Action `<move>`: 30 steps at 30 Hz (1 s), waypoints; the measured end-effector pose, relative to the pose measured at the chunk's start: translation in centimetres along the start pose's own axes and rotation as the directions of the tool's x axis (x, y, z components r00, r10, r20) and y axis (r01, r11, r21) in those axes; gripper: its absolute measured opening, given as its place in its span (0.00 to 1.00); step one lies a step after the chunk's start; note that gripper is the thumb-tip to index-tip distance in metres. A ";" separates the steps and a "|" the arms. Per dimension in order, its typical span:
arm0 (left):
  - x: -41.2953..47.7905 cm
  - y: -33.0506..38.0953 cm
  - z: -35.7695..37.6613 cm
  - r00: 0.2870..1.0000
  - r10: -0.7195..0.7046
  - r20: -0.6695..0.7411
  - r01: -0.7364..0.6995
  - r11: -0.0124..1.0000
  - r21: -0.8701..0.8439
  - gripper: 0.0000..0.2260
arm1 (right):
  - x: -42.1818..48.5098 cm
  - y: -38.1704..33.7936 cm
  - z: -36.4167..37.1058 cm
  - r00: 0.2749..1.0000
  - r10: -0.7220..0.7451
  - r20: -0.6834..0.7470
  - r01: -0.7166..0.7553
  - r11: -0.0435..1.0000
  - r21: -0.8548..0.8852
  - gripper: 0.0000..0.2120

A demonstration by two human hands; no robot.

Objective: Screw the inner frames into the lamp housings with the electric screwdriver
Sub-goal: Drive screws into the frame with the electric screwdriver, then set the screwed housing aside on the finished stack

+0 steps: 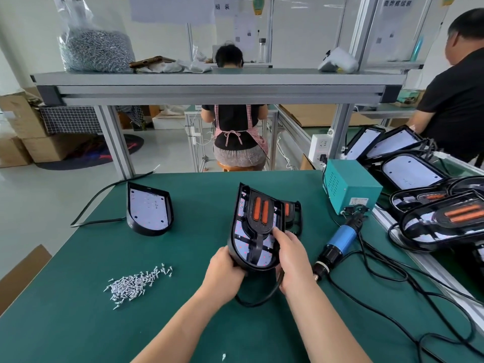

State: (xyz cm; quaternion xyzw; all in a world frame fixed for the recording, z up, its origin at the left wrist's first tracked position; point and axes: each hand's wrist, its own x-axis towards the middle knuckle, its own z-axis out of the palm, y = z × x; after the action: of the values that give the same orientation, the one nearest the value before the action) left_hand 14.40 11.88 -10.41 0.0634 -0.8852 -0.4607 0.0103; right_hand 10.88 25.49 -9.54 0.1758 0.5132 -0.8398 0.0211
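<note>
A black lamp housing [237, 218] stands tilted at the middle of the green table [78, 323], with a black inner frame [258, 233] with two orange strips lying inside it. My left hand [225, 268] grips the housing's rounded lower left edge. My right hand [290, 255] holds its lower right side, thumb on the frame. A second inner frame [293, 213] lies just behind the housing. The blue electric screwdriver [337, 244] lies on the table to the right, untouched. A heap of loose silver screws [136, 284] lies to the left.
Another housing [149, 208] with a black cable stands at the left. A teal power box [351, 187] sits at the right rear, with cables trailing over the table. Several housings [442, 218] are stacked on the right bench. Two people work beyond; a shelf holds a bag of screws [94, 45].
</note>
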 end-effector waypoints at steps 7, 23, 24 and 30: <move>-3.4 -0.9 2.4 0.985 0.124 -0.122 -0.152 0.954 -0.259 0.11 | -0.2 -0.7 1.4 0.993 -0.073 0.095 0.071 0.997 0.024 0.06; -10.3 1.1 4.8 0.928 0.311 0.205 -0.170 0.844 -0.509 0.19 | -4.3 -9.5 -3.7 0.825 -0.542 0.160 0.548 0.836 0.006 0.06; -10.7 1.3 5.0 0.912 0.339 0.232 -0.185 0.843 -0.505 0.20 | -4.4 -9.9 -4.1 0.817 -0.559 0.142 0.566 0.824 -0.013 0.05; -12.4 3.5 6.3 0.811 0.480 0.334 -0.325 0.845 -0.425 0.19 | -4.0 -12.9 -7.6 0.770 -0.638 -0.021 0.637 0.770 -0.035 0.09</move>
State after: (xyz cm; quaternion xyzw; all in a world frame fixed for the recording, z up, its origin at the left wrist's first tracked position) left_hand 25.87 20.49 -10.63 -0.2342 -0.7620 -0.5992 -0.0741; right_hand 13.97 37.55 -0.38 0.0044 0.5536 -0.7877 -0.2703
